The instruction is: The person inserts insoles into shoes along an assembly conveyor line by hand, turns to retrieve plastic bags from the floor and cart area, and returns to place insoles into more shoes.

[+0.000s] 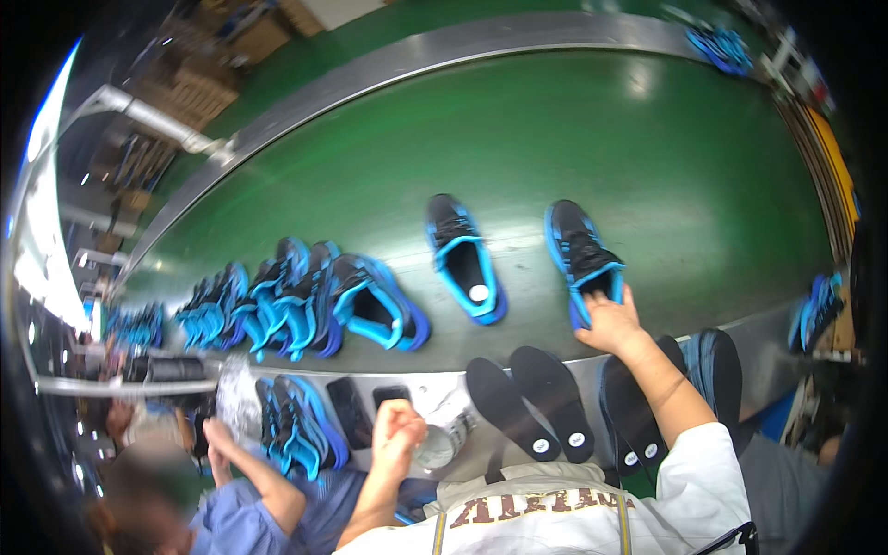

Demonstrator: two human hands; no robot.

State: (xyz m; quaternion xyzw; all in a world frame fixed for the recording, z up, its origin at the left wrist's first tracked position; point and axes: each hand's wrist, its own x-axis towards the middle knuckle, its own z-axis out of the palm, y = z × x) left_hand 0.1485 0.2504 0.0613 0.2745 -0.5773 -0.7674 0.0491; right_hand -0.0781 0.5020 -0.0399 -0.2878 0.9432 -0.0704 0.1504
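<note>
My right hand (608, 320) reaches over the near edge of the green belt to a black and blue sports shoe (575, 242). Its fingers go into the shoe's opening at the heel, with the thumb by the collar. My left hand (398, 433) is raised near my body with its fingers curled; whatever may be in it is hidden. Left of the gripped shoe lies another such shoe (453, 227), a white round spot showing inside. Two dark insoles (553, 384) with white round stickers lie on the metal ledge between my hands.
More insoles (717, 375) are stacked on the ledge (763, 356) at right. A clear container (441, 447) and a dark phone (349, 407) sit near my left hand. Several shoes (379, 301) line the belt (684, 157) leftward. A co-worker in blue (245, 513) sits at left.
</note>
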